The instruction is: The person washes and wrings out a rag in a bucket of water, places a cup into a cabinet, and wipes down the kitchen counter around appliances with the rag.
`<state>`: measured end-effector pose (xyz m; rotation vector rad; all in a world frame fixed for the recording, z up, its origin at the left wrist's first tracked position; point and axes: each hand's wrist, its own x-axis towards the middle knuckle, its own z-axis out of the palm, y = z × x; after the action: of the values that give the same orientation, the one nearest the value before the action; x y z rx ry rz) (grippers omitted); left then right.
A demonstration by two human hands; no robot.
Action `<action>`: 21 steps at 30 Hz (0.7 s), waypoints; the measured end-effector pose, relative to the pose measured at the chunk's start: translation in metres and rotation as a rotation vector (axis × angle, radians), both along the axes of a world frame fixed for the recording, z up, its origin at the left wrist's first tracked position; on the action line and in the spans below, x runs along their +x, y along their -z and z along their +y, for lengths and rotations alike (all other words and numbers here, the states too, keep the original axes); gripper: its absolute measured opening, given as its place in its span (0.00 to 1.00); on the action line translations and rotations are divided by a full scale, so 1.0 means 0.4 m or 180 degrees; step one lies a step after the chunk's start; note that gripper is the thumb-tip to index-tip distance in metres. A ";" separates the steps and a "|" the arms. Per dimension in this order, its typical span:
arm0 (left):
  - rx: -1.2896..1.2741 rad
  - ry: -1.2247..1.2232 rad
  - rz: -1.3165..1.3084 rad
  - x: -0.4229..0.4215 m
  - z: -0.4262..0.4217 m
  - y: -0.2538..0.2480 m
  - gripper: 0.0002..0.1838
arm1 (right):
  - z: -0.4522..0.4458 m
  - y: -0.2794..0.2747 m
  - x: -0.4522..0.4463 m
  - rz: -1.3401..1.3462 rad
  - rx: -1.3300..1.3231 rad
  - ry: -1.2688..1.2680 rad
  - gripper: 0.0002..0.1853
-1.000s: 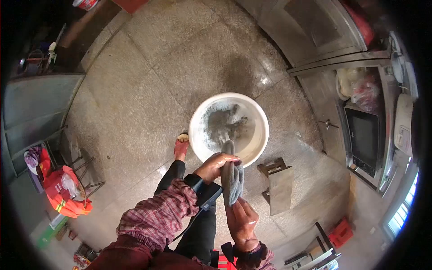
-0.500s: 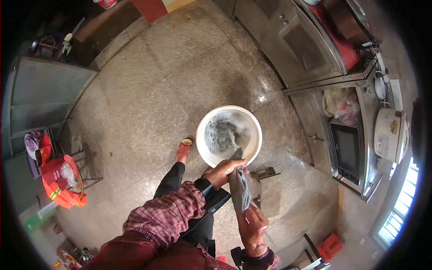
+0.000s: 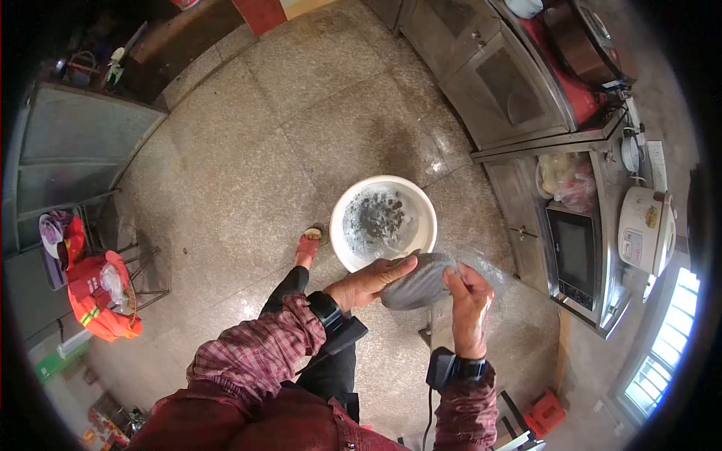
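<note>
My left hand (image 3: 365,286) grips the near-left end of a grey ribbed cloth (image 3: 415,284), its thumb lying on top. At the cloth's right side the fingers of my right hand (image 3: 470,308) are closed on its edge. A pale, see-through smear shows just beyond those fingers; I cannot tell whether it is blurred cloth or water. The cloth hangs spread over the near side of a white basin (image 3: 430,214). Inside the basin is grey, sudsy water (image 3: 374,218) with dark patches.
A small stool (image 3: 441,327) is partly hidden below my hands. My foot (image 3: 307,246) stands left of the basin. Along the right are metal cabinets (image 3: 519,180), a microwave (image 3: 573,252) and a rice cooker (image 3: 643,229). A chair with a red-orange garment (image 3: 98,293) stands left.
The cloth went from hanging narrow and lengthwise to spread wide between my hands. My right hand rose up and right, from the cloth's lower end to its right edge.
</note>
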<state>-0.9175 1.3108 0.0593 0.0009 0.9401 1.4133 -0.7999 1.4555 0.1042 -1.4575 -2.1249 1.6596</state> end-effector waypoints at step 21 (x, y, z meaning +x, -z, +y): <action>-0.0080 -0.0010 -0.1194 0.107 0.024 0.028 0.33 | -0.012 0.159 0.095 0.0479 -0.0497 -0.0028 0.23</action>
<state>-0.8747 1.3205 0.0481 -0.2757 0.6459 1.3446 -0.7618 1.4508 0.0407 -1.3142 -1.9656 1.9109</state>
